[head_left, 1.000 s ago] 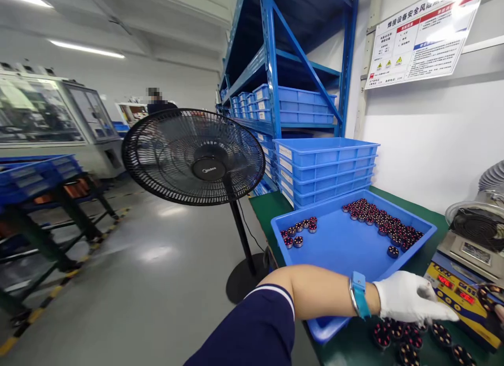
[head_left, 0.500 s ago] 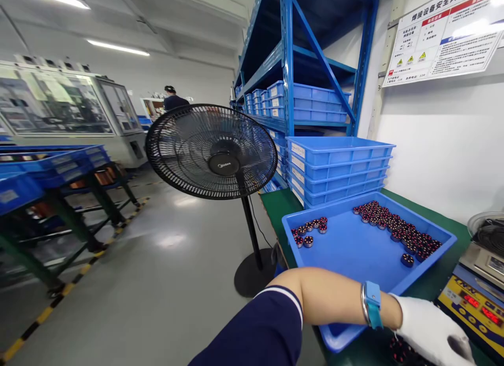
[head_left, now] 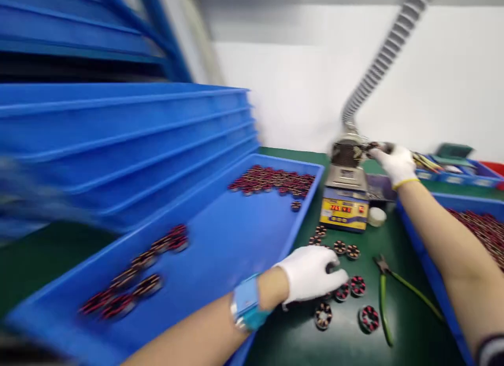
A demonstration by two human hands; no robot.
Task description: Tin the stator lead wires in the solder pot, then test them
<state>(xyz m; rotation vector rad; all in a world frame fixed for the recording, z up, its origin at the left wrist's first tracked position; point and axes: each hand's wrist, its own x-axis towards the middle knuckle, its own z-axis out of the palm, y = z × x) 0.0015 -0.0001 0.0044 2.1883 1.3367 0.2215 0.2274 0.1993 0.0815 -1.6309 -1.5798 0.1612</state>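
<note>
My left hand [head_left: 313, 274], in a white glove with a blue wrist strap, hangs low over the green bench among small round motor stators [head_left: 358, 285] with copper windings and red or black parts. Its fingers are curled; whatever is between them is hidden. Further back, my gloved right hand [head_left: 396, 164] pinches a motor stator [head_left: 372, 147] beside the top of the solder pot [head_left: 346, 174], whose yellow panel has lit red digits. Several more stators lie between my left hand and the pot.
A blue tray [head_left: 220, 250] with stators in two groups lies left, beside stacked blue trays [head_left: 129, 150]. Green-handled cutters [head_left: 384, 297] lie on the bench. At right is another blue bin of stators [head_left: 482, 232]. A ribbed hose [head_left: 378, 66] rises behind the pot.
The view has swung right, from the aisle and fan to the bench. My right hand has come into view with a stator at the pot. My left hand remains low by the loose stators.
</note>
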